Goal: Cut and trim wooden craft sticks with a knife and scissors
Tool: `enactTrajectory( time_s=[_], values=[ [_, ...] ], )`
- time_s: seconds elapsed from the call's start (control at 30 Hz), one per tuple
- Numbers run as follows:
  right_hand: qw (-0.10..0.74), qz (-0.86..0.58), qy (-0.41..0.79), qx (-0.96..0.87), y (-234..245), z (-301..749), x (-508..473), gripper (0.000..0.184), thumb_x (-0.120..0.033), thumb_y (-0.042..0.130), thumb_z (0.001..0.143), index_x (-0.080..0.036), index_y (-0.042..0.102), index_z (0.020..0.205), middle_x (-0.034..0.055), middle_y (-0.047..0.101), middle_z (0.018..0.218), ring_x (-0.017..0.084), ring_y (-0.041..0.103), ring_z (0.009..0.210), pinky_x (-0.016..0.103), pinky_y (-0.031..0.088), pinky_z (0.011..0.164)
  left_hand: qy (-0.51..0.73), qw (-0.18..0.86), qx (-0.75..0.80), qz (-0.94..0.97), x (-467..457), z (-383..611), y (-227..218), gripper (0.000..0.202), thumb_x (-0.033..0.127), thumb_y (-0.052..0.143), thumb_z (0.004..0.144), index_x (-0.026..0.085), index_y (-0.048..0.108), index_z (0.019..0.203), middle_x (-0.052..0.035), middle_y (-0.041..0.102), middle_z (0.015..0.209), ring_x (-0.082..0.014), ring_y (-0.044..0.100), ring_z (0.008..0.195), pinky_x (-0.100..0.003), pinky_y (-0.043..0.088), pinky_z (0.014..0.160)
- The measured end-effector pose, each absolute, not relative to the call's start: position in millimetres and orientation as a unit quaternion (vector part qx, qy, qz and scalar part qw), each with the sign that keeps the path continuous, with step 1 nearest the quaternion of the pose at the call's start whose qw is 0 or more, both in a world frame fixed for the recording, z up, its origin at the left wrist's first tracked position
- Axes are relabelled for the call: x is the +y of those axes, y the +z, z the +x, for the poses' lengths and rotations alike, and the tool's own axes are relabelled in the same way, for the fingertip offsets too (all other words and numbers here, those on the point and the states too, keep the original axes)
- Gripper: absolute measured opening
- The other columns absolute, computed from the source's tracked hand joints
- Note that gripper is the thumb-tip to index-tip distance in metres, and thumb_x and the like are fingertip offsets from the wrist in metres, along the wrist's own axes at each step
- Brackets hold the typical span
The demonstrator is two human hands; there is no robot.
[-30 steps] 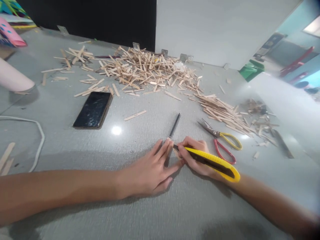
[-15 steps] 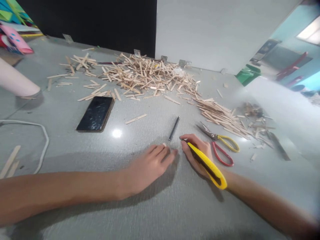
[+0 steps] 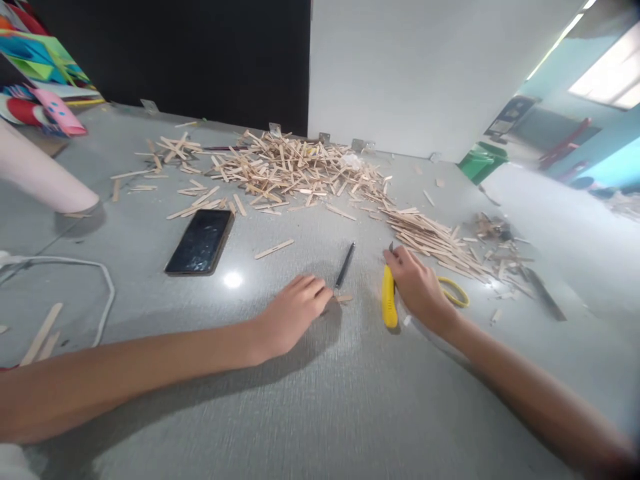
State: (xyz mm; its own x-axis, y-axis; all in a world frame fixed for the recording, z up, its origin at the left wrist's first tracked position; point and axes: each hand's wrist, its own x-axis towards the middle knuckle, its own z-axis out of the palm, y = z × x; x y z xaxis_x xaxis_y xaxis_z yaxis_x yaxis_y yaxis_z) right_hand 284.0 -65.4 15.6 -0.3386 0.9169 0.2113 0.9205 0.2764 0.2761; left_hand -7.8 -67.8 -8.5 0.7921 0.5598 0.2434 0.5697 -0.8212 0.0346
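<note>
My left hand (image 3: 295, 310) rests low over the grey table with its fingers closed on a small wooden craft stick (image 3: 344, 299), whose end sticks out past the fingertips. In my right hand (image 3: 415, 277) is a yellow utility knife (image 3: 389, 300), gripped near its blade end. The blade tip shows above the fingers, and the handle hangs down toward me. Between the hands lies a dark pen (image 3: 346, 265). Scissors lie behind my right hand, mostly hidden, with their yellow handle loop (image 3: 456, 292) in sight.
A phone (image 3: 200, 241) lies to the left, near a single stick (image 3: 274, 249). Heaped craft sticks (image 3: 290, 167) spread along the upright panels, and a flatter pile (image 3: 435, 240) lies right. A white cable (image 3: 107, 287) and pale tube (image 3: 47, 170) are at left.
My right hand has moved away and right, over the scissors, and the knife has swung to point almost straight away. My left hand has shifted slightly left; the stick end now shows.
</note>
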Motion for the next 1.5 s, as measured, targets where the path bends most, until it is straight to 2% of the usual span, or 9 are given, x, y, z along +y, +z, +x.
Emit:
enactTrajectory(
  time_s=[0.27,0.5,0.63,0.8,0.9,1.03,1.2,1.33,1.5],
  values=[
    [0.010,-0.543,-0.263,-0.797,26.7,285.2,-36.5,0.051,0.004,0.041,0.096,-0.007,0.058,0.143,0.0254,0.067,0.130,0.037,0.064,0.116,0.044,0.055,0.091,-0.134,0.067,-0.340,-0.929,-101.9,-6.6,-2.7,0.027,-0.005,0.053,0.094,0.011,0.072,0.106,-0.0118,0.075,0.098,-0.0282,0.070,0.092,-0.041,0.057,0.081],
    [-0.032,-0.404,-0.125,-0.906,22.4,234.6,-22.8,0.037,0.004,0.041,0.101,-0.013,0.065,0.122,0.0147,0.074,0.103,0.024,0.070,0.083,0.031,0.043,0.065,-0.191,0.165,-0.290,-0.923,-154.3,-0.8,-25.3,0.030,0.022,0.054,0.109,0.004,0.072,0.123,-0.0248,0.075,0.133,-0.0357,0.073,0.120,-0.047,0.054,0.098],
    [0.019,-0.440,-0.090,-0.893,28.1,241.3,-23.6,0.028,0.001,0.039,0.101,-0.010,0.064,0.107,0.0152,0.073,0.089,0.021,0.067,0.070,0.030,0.038,0.059,-0.145,0.134,-0.321,-0.926,-147.9,0.2,-27.8,0.051,0.041,0.057,0.107,0.000,0.067,0.135,-0.0323,0.066,0.144,-0.0437,0.066,0.133,-0.052,0.050,0.107],
    [0.133,-0.452,0.069,-0.879,30.9,246.8,-45.9,0.031,-0.025,0.034,0.114,-0.014,0.063,0.114,0.0064,0.074,0.082,0.013,0.066,0.060,0.024,0.047,0.054,-0.118,0.106,-0.317,-0.935,-144.0,0.8,-24.1,0.058,0.043,0.051,0.107,-0.003,0.063,0.139,-0.0366,0.064,0.142,-0.0475,0.064,0.135,-0.054,0.051,0.107],
    [0.250,-0.465,0.382,-0.759,25.8,234.7,-58.1,0.034,-0.041,0.053,0.110,-0.017,0.067,0.091,0.0021,0.071,0.069,0.011,0.062,0.049,0.021,0.047,0.044,-0.107,0.091,-0.320,-0.937,-144.1,0.7,-20.3,0.057,0.040,0.049,0.107,-0.004,0.062,0.141,-0.0355,0.067,0.140,-0.0437,0.070,0.124,-0.051,0.056,0.099],
    [0.238,-0.443,0.577,-0.643,20.8,220.4,-60.4,0.034,-0.047,0.075,0.096,-0.017,0.067,0.082,-0.0002,0.069,0.064,0.010,0.060,0.046,0.021,0.051,0.042,-0.105,0.076,-0.317,-0.939,-144.7,0.5,-17.0,0.058,0.038,0.048,0.107,-0.006,0.059,0.143,-0.0377,0.065,0.141,-0.0417,0.073,0.117,-0.048,0.062,0.089],
    [0.223,-0.434,0.597,-0.637,15.0,216.3,-55.7,0.036,-0.045,0.083,0.090,-0.017,0.063,0.077,0.0005,0.070,0.064,0.011,0.063,0.050,0.020,0.052,0.045,-0.039,0.040,-0.345,-0.937,-147.4,1.1,-13.9,0.057,0.038,0.048,0.106,0.001,0.057,0.149,-0.0380,0.057,0.151,-0.0301,0.079,0.078,-0.037,0.062,0.053],
    [0.251,-0.444,0.538,-0.672,7.6,214.3,-58.8,0.042,-0.040,0.067,0.102,-0.021,0.053,0.068,-0.0053,0.058,0.050,0.007,0.050,0.037,0.018,0.038,0.037,-0.027,0.030,-0.342,-0.939,-147.0,1.8,-10.0,0.058,0.038,0.051,0.104,0.002,0.058,0.148,-0.0389,0.057,0.150,-0.0257,0.077,0.066,-0.035,0.061,0.050],
    [0.260,-0.443,0.473,-0.716,-0.2,213.4,-62.1,0.042,-0.034,0.062,0.104,-0.021,0.051,0.065,-0.0056,0.054,0.046,0.007,0.049,0.037,0.019,0.036,0.040,-0.028,0.026,-0.337,-0.941,-146.8,1.8,-9.0,0.059,0.037,0.049,0.104,0.000,0.057,0.149,-0.0399,0.057,0.149,-0.0262,0.076,0.064,-0.036,0.061,0.048]
  ],
)
